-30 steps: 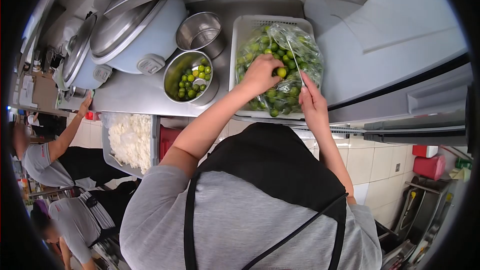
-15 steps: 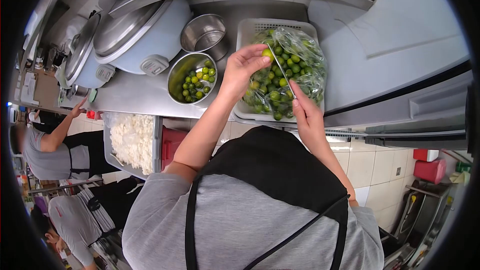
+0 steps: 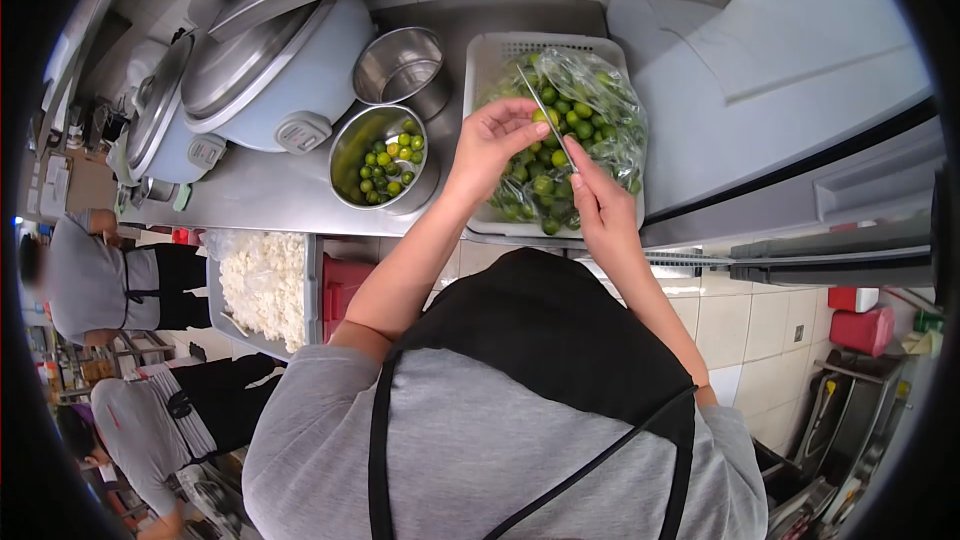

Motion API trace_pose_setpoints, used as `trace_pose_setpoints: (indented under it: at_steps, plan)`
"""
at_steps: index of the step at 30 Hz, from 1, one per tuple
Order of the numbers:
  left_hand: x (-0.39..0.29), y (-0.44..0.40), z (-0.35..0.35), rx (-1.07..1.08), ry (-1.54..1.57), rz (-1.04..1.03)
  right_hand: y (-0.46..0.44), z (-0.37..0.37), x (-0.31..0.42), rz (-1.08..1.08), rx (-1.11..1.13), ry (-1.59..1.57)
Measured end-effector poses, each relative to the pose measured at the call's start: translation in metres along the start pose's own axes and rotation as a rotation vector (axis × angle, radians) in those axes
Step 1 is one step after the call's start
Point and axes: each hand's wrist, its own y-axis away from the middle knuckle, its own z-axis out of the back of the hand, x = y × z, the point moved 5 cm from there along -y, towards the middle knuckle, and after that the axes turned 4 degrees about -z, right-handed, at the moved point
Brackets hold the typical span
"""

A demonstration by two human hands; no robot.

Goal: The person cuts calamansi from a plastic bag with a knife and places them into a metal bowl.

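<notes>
1 lime (image 3: 540, 116) sat pinched in the left hand's (image 3: 487, 145) grip above the basket (image 3: 477, 70); the right hand (image 3: 605, 202) grasped a knife (image 3: 532, 92), its long axis slanting forward and left, touching or just beside the lime.

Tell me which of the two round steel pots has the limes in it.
The near pot, closer to the counter's front edge: loose limes lie inside it, while the far pot shows none.
</notes>
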Motion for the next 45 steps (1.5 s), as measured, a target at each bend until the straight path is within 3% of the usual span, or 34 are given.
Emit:
trace_pose_setpoints:
  at_steps: [2, 5, 11, 14, 15, 17, 21, 23, 25, 34, 36, 39, 45]
  plan:
    - [0.008, 0.001, 0.0, 0.013, 0.312, 0.19, 0.003, 0.001, 0.001, -0.02, 0.021, -0.003]
    - [0.012, -0.005, 0.007, -0.02, 0.505, 0.271, 0.012, 0.005, -0.004, -0.043, 0.036, 0.013]
    - [0.017, -0.024, 0.027, -0.011, 0.442, 0.301, 0.03, 0.015, -0.033, -0.112, 0.011, 0.021]
    - [0.02, -0.022, 0.004, 0.348, -0.431, 0.357, 0.033, 0.024, -0.04, -0.138, -0.05, 0.008]
    - [0.028, -0.025, -0.003, 0.441, -0.725, 0.074, 0.031, 0.026, -0.038, -0.083, -0.09, 0.013]
    - [0.048, -0.019, -0.023, 0.529, -1.137, -0.026, 0.03, 0.029, -0.036, -0.027, -0.134, 0.02]
    - [0.044, -0.014, -0.034, 0.465, -1.238, -0.107, 0.029, 0.03, -0.025, -0.022, -0.136, -0.006]
    - [0.019, -0.02, -0.022, 0.292, -0.735, -0.054, 0.03, 0.03, -0.021, -0.032, -0.122, -0.009]
    - [0.018, -0.017, -0.009, 0.206, -0.093, 0.206, 0.032, 0.028, -0.022, -0.062, -0.119, -0.039]
    - [-0.011, 0.002, 0.014, 0.005, 0.258, 0.152, 0.024, 0.01, -0.009, -0.044, -0.01, -0.099]
    - [-0.011, 0.002, 0.015, -0.002, 0.488, 0.265, 0.023, 0.008, -0.007, -0.046, 0.002, -0.109]
    - [-0.003, 0.004, 0.018, -0.004, 0.416, 0.189, 0.022, 0.008, -0.008, -0.066, 0.009, -0.1]
    - [-0.011, 0.009, 0.016, -0.063, 0.496, 0.242, 0.025, 0.004, -0.01, -0.001, -0.012, -0.112]
